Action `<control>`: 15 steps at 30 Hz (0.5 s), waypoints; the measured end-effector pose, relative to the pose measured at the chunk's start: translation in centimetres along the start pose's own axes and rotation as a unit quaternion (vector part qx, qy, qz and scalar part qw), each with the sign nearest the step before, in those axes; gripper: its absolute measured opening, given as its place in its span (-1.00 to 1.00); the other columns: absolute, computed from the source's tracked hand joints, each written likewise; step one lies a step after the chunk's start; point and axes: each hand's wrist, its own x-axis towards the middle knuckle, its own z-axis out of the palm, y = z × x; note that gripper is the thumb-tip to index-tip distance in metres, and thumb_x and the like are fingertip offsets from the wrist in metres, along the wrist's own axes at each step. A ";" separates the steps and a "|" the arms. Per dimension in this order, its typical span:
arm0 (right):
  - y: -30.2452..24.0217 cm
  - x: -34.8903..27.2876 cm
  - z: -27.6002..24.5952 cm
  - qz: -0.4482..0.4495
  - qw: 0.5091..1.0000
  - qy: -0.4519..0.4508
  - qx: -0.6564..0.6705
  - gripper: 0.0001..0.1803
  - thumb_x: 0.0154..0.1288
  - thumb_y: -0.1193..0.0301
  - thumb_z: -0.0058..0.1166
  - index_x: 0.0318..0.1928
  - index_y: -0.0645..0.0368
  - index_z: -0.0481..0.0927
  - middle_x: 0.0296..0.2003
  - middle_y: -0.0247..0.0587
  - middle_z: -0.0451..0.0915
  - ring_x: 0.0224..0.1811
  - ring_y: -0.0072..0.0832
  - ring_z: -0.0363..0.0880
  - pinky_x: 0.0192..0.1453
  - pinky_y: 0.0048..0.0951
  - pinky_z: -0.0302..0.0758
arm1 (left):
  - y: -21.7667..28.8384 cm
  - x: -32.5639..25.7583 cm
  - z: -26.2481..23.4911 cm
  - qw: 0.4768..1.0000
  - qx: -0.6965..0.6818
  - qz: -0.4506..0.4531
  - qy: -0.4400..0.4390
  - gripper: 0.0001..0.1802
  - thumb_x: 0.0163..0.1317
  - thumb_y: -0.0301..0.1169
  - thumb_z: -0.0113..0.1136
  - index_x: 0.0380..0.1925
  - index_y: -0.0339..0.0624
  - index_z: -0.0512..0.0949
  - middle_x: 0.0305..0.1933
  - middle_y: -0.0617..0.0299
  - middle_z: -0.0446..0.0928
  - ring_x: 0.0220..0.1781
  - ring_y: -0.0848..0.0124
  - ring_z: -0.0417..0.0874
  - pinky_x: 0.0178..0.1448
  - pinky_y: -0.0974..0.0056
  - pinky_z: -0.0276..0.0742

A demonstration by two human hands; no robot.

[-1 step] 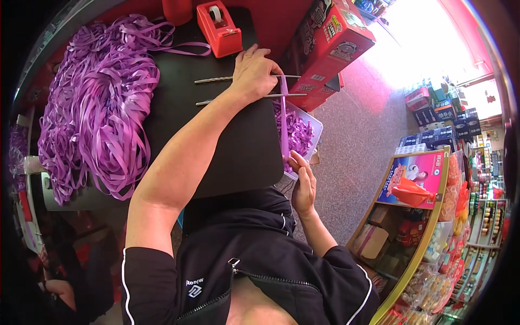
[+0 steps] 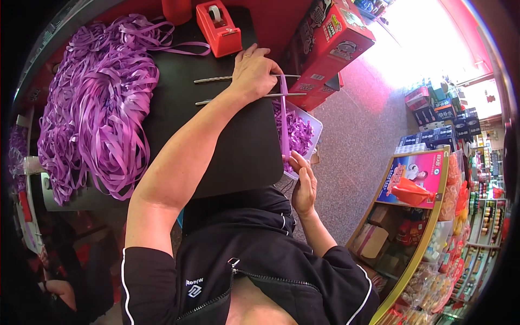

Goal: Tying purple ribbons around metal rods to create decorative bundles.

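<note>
Pinching flat purple ribbon (image 2: 284, 124) (smooth, straight): right hand (image 2: 304, 184), curled; left hand (image 2: 254, 73) arches over a twisted metal rod (image 2: 212, 80), its grip indeterminable.

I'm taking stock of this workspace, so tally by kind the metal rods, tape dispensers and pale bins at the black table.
Metal rods: 2
Red tape dispenser: 1
Pale bin: 1
Total: 4

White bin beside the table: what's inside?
Purple ribbon pieces show inside the white bin. The black tabletop and stretched purple ribbon hide some of its left side; its contents cover the bottom.
</note>
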 end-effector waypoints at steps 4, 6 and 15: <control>-0.7 -0.3 -0.2 -0.043 0.996 0.005 -0.081 -0.54 0.43 0.35 -0.34 0.17 0.36 0.46 0.08 -0.04 0.55 0.12 -0.48 0.37 0.34 -0.42 0.18 | 0.0 -0.1 0.1 1.000 -0.003 0.000 0.002 -0.70 -0.03 -0.40 0.14 -0.27 0.13 0.73 0.35 0.07 0.30 0.49 0.04 0.08 0.50 0.02 -0.11; -1.2 -0.2 -0.5 -0.069 0.994 0.001 -0.088 -0.52 0.45 0.32 -0.35 0.17 0.39 0.44 0.07 -0.01 0.53 0.14 -0.39 0.43 0.34 -0.35 0.18 | 0.1 -0.1 0.0 1.000 -0.003 0.000 0.000 -0.70 -0.03 -0.40 0.14 -0.27 0.13 0.73 0.35 0.07 0.30 0.49 0.04 0.09 0.50 0.02 -0.11; -6.2 5.9 -0.2 -0.256 0.958 -0.048 -0.117 -0.51 0.48 0.28 -0.36 0.14 0.42 0.44 -0.16 -0.04 0.60 0.02 -0.22 0.58 0.23 -0.27 0.21 | -0.3 -0.3 -0.1 1.000 0.001 -0.004 0.006 -0.70 -0.05 -0.40 0.16 -0.27 0.12 0.73 0.34 0.07 0.32 0.48 0.04 0.10 0.50 0.02 -0.09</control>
